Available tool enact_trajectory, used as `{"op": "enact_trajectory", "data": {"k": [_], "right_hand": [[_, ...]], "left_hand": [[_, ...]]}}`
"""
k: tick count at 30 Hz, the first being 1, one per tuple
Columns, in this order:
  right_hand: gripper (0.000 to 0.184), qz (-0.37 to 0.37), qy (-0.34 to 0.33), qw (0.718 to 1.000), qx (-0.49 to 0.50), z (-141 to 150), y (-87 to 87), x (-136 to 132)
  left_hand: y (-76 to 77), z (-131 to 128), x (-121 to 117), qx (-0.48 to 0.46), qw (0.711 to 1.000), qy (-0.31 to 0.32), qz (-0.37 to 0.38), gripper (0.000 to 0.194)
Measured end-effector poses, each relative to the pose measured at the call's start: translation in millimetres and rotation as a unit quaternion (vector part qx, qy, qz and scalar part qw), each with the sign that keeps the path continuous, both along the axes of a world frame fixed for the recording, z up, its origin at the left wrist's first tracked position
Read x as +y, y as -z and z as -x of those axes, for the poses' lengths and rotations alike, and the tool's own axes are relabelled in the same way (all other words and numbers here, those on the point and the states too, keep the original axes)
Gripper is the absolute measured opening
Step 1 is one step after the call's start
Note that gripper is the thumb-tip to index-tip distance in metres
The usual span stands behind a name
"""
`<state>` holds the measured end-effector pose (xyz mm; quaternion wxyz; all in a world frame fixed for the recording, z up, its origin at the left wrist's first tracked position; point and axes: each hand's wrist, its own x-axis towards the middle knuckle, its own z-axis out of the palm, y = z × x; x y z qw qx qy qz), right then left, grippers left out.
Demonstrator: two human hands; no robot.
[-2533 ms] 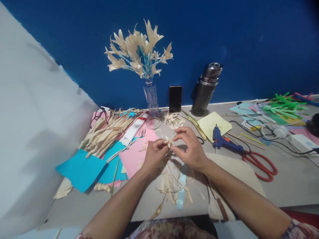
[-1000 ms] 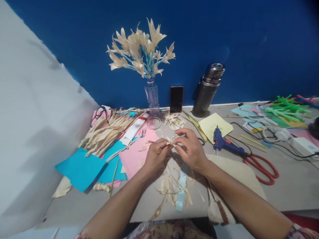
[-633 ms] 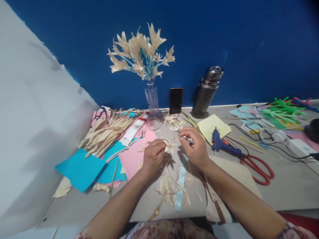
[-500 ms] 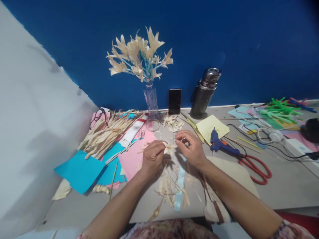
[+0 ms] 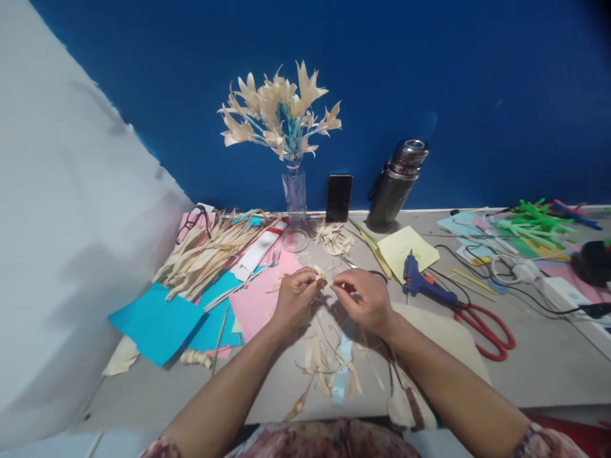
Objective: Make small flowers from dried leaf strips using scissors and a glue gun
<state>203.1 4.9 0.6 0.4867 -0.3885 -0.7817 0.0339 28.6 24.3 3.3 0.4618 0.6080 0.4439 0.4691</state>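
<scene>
In the middle of the table my left hand (image 5: 296, 302) is closed in a pinch on a small cream flower (image 5: 319, 271) made of dried husk. Most of the flower is covered by the fingers. Facing it, a short gap away, my right hand (image 5: 365, 300) has its thumb and fingertips pressed together. What they pinch is too small to make out. Below both hands lie loose husk scraps (image 5: 315, 362) and a pale blue strip (image 5: 342, 372). Just beyond the right hand, dark-handled scissors (image 5: 379, 276) are partly hidden.
Husk flowers (image 5: 281, 108) stand in a clear bottle (image 5: 294, 197) at the back, by a phone (image 5: 338, 198) and a leaning flask (image 5: 398, 184). To the right are a glue gun (image 5: 422, 278), red-handled scissors (image 5: 489, 331) and cables. Husk strips (image 5: 214, 251) and blue paper (image 5: 155, 323) lie left.
My left hand has turned, so its fingers now cover more of the flower. The right hand's fingers have lowered and drawn closer together. The whole view has shifted slightly.
</scene>
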Motion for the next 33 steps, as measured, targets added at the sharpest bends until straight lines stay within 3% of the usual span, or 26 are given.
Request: {"op": "enact_trajectory", "data": {"k": [9,17,19,22,24,28,33], "right_hand": [[0.010,-0.003,0.014,0.999,-0.051,-4,-3.3,2],[0.012,0.000,0.011,1.000,-0.006,-1,0.8,1],[0.011,0.045,0.024,0.998,0.042,-1,-1.2,2],[0.009,0.178,0.049,0.979,0.085,-6,-13.1,7],[0.009,0.256,0.057,0.963,0.057,-15,-25.4,10],[0.009,0.336,0.088,0.938,-0.008,-40,-42.9,7],[0.013,0.413,0.120,0.903,0.004,-74,-29.5,-9]], "left_hand": [[-2.5,-8,-6,-0.123,0.973,0.019,0.193,0.023],[7.6,-2,-1,-0.161,0.960,0.037,0.227,0.025],[10.7,-2,0,-0.173,0.957,0.036,0.230,0.028],[12.9,-4,1,-0.180,0.950,0.030,0.253,0.030],[13.0,-6,0,-0.176,0.948,0.027,0.263,0.031],[10.0,-10,-1,-0.169,0.941,0.028,0.292,0.031],[-1.1,-13,-4,-0.134,0.940,0.052,0.308,0.027]]}}
